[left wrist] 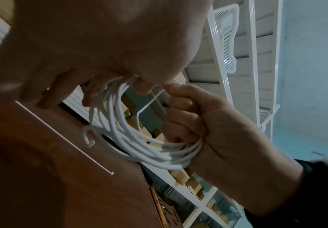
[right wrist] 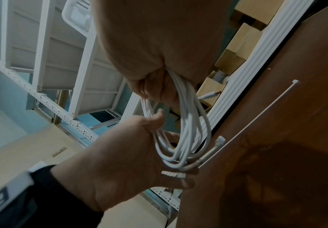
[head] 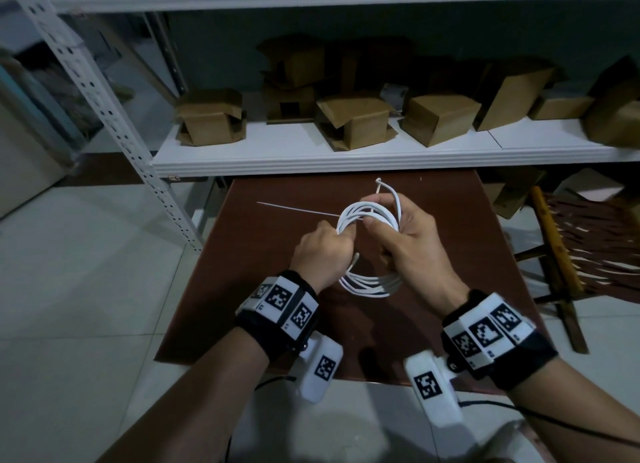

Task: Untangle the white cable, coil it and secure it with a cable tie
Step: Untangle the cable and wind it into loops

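The left hand (head: pixel 320 251) and the right hand (head: pixel 412 235) both grip the coiled white cable (head: pixel 369 247), fingers curled round opposite sides, lifted above the brown table (head: pixel 277 289); the white cable tie (head: pixel 294 208) lies loose on the tabletop just behind the coil; cardboard boxes (head: pixel 353 121) sit on the white shelf (head: pixel 346 159) beyond.

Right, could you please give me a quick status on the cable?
Left hand and right hand grip the white cable, coiled. Cable tie lies unused on the table. Nothing in the way.
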The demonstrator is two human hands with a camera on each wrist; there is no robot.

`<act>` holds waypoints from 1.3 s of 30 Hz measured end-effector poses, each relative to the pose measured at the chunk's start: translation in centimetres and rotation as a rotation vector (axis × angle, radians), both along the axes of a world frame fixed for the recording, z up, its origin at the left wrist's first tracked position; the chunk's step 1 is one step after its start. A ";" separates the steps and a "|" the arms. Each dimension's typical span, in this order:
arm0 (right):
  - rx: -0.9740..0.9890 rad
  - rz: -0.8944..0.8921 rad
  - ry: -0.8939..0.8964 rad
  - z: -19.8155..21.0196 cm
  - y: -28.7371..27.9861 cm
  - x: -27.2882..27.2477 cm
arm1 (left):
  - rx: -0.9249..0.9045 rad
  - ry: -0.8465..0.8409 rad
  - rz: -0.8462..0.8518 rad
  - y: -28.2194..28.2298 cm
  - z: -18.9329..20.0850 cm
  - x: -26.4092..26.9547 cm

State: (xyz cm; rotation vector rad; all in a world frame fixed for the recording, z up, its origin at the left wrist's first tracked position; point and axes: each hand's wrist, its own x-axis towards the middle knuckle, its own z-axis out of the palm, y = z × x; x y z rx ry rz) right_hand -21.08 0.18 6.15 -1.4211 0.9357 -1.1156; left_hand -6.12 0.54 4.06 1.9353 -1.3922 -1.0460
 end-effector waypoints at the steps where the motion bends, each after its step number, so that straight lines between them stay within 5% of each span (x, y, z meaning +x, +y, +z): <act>1: -0.002 0.007 -0.001 0.0 0.1 0.0 | 0.023 -0.002 0.003 0.0 -0.1 0.1; 3: -0.012 0.010 0.003 0.0 0.2 0.1 | 0.079 0.032 -0.004 0.1 0.1 0.1; 6: -0.026 0.003 0.002 0.4 0.5 0.1 | 0.119 0.308 0.074 -0.7 -0.2 0.2; 13: -0.011 0.011 -0.084 1.0 0.5 0.4 | -0.117 0.616 0.247 -0.7 -0.1 -0.8; 18: 0.017 -0.025 -0.130 1.1 0.3 0.3 | -0.114 0.807 0.235 -0.2 1.2 -0.5; 39: 0.089 -0.090 -0.116 0.6 -1.1 -0.7 | -0.297 0.844 0.028 0.5 1.9 -0.6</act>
